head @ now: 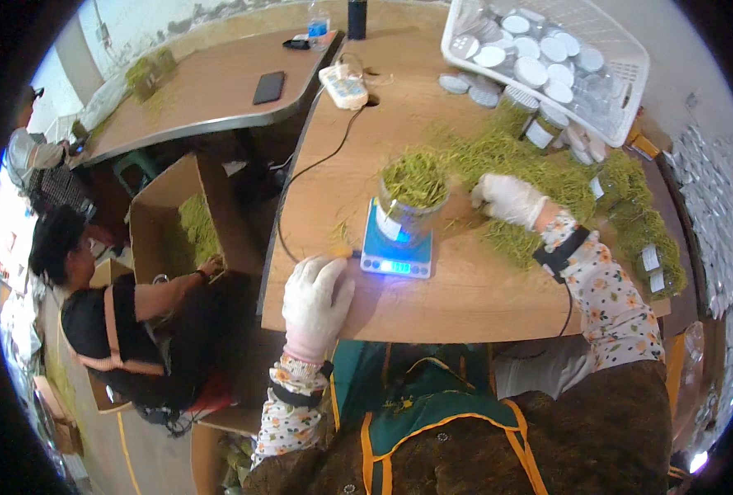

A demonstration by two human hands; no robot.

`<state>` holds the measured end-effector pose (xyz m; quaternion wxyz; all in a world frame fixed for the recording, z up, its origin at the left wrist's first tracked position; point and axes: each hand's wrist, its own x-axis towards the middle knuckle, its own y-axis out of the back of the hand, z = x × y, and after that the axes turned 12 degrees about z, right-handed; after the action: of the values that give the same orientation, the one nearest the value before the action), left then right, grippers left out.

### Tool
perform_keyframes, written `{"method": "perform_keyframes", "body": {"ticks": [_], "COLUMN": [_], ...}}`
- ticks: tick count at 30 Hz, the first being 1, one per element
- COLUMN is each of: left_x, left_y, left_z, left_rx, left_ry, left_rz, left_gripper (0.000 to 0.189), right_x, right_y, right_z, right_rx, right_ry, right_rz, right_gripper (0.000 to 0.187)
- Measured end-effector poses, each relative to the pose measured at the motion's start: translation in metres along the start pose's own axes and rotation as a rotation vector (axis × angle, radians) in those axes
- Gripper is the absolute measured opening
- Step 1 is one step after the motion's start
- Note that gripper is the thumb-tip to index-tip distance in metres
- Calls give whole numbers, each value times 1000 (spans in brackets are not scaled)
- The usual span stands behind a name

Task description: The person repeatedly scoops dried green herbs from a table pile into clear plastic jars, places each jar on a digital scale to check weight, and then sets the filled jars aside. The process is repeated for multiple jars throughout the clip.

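Note:
My left hand (316,304), in a white glove, rests at the table's front edge, thumb apart from the fingers, with nothing visible in it. Just past its fingertips a yellow cable plug (342,252) meets the side of a small blue-topped digital scale (397,265), whose display is lit. On the scale stands a clear jar (413,213) heaped above its rim with dried green plant strands (415,178). To the right, my gloved right hand (510,199) has curled fingers at the loose heap of strands (515,154); whether they hold any is hidden.
A white plastic basket (635,80) holds many round lids, at the back right. Filled jars (651,257) line the right side. A cable runs from a power strip (343,86). At left, a seated person (113,309) reaches into a cardboard box (156,210); another person is farther back.

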<state>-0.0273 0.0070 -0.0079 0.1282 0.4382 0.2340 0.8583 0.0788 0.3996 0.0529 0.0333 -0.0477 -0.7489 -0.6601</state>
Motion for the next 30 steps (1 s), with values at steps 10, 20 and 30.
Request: {"method": "perform_keyframes", "body": {"ticks": [10, 20, 30], "left_x": [-1, -1, 1], "left_y": [-3, -5, 0], "left_z": [-2, -4, 0], "left_rx": [-4, -12, 1], "left_ry": [-25, -23, -31], "left_rz": [33, 30, 23], "left_gripper": [27, 27, 27], "right_x": [-27, -19, 50], "right_y": [34, 41, 76], "right_z": [30, 3, -115], "right_rx": [452, 857, 1146], "right_ry": [-418, -542, -60], "right_rz": [405, 549, 472], "right_gripper": [22, 18, 22]}}
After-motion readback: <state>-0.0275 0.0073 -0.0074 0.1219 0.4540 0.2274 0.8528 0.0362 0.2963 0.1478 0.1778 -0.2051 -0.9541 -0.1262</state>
